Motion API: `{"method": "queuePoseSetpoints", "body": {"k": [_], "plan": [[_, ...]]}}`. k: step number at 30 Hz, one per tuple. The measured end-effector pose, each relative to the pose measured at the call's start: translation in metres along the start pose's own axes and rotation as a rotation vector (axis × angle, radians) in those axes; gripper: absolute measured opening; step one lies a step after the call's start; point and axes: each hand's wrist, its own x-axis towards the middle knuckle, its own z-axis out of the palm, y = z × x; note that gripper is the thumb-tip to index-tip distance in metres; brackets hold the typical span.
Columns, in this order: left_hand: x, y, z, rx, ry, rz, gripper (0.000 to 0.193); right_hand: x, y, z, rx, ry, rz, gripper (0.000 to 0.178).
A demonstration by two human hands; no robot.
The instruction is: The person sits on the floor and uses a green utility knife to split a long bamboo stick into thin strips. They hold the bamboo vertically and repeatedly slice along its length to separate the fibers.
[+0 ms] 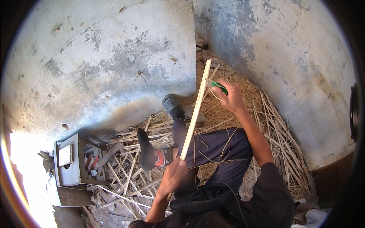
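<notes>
My left hand [172,175] is closed round the lower end of a long pale bamboo strip [195,109], which slants up and away to the right across my lap. Fingers curled, my right hand [232,97] grips a green-handled knife [220,88] close to the strip's upper part. Its blade is too small to make out clearly. A thin curled shaving [216,95] loops beside the knife and my fingers. More fine shavings [227,146] lie over my dark trousers [213,143].
Split strips [279,146] lie piled along the right wall, above straw-like shavings [243,81]. Further loose sticks [131,171] cover the floor at left, beside an open wooden box [71,174] holding odds and ends. Worn plaster walls [114,64] meet close ahead.
</notes>
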Motion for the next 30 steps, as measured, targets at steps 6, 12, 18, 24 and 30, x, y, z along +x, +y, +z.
{"method": "queuePoseSetpoints", "body": {"k": [6, 12, 18, 24, 30], "plan": [[-0.006, 0.002, -0.003, -0.04, -0.008, -0.027, 0.04, 0.01, 0.005, -0.001, -0.028, -0.019, 0.019, 0.05], [-0.012, -0.011, -0.009, 0.006, -0.061, -0.046, 0.04, 0.012, 0.034, 0.003, 0.022, 0.053, 0.203, 0.053], [-0.033, -0.026, -0.016, 0.016, -0.087, -0.13, 0.036, 0.014, 0.071, -0.021, -0.107, -0.007, 0.491, 0.055], [-0.015, -0.02, -0.017, 0.224, 0.184, 0.075, 0.033, -0.009, 0.036, 0.001, -0.021, -0.321, 0.487, 0.056], [0.007, 0.005, -0.009, 0.423, 0.344, 0.164, 0.031, -0.003, -0.022, -0.005, 0.154, -0.191, 0.175, 0.043]]}}
